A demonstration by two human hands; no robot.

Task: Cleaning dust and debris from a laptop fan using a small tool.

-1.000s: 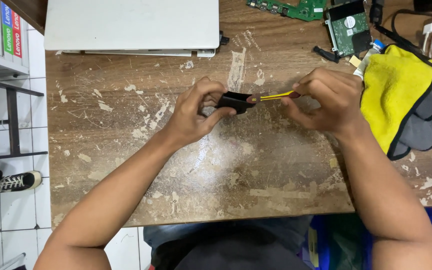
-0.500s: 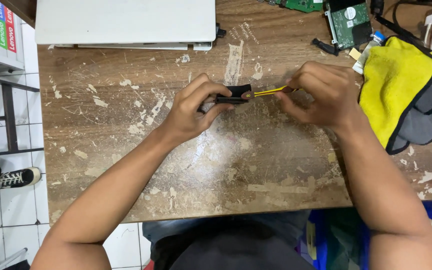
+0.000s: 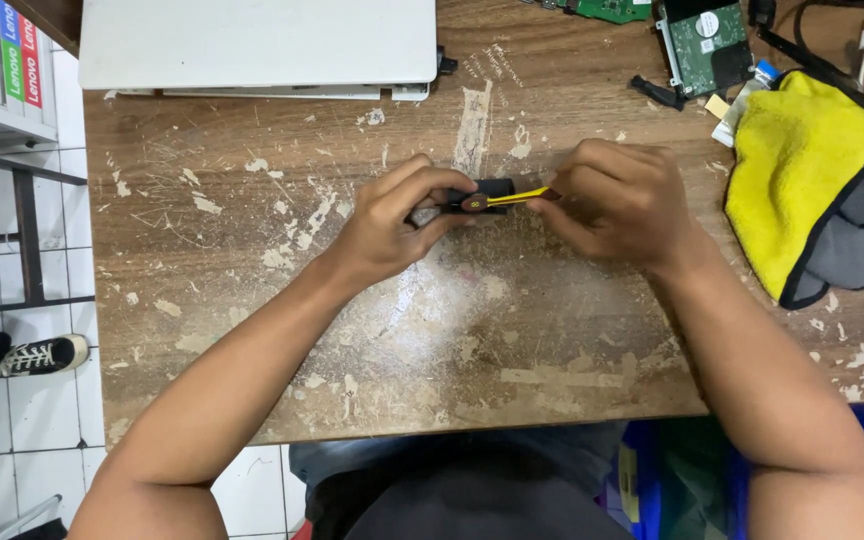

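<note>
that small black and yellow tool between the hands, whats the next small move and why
Probably steady it and ease the ends apart. The left hand pinches the black body of the small black and yellow tool, the right hand grips its yellow end, both held just above the worn wooden table.

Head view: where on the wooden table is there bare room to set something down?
The table is bare left of the left hand, below the closed laptop, and along the near edge between the forearms. The far right is crowded: yellow cloth, hard drive, cables. The right hand holds a black-and-yellow tool.
</note>
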